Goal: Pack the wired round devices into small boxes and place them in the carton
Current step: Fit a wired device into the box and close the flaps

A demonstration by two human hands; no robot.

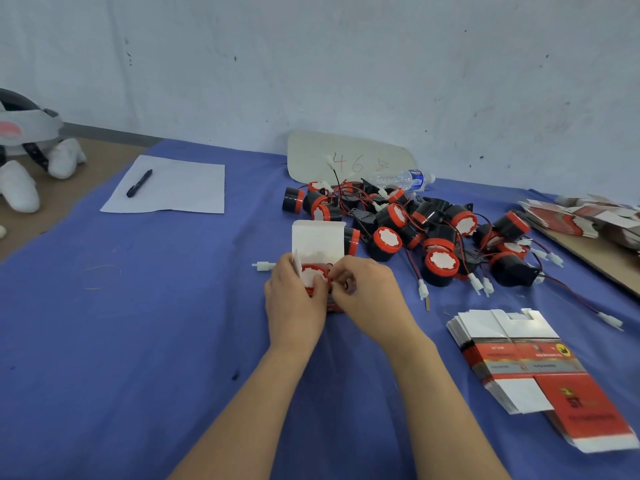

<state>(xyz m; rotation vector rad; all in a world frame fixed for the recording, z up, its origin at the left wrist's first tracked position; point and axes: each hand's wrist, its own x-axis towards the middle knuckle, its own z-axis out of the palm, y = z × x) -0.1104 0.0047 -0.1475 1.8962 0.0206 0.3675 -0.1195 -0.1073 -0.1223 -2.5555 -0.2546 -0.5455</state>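
A small red and white box (318,240) stands on the blue cloth with its white lid flap raised. A round black and red device (313,276) sits in its open top. My left hand (294,303) grips the box's left side, thumb over the device. My right hand (363,292) pinches at the box's right edge, next to the device. A white connector (264,266) sticks out left of the box. A pile of several wired round devices (426,230) lies behind and to the right. No carton shows in view.
Flat unfolded boxes (526,362) lie stacked at the right; more are heaped on a board (588,220) at far right. A paper sheet (173,188) with a black pen (139,183) lies at the left. A water bottle (405,180) and a card marked 46 (346,157) stand by the wall.
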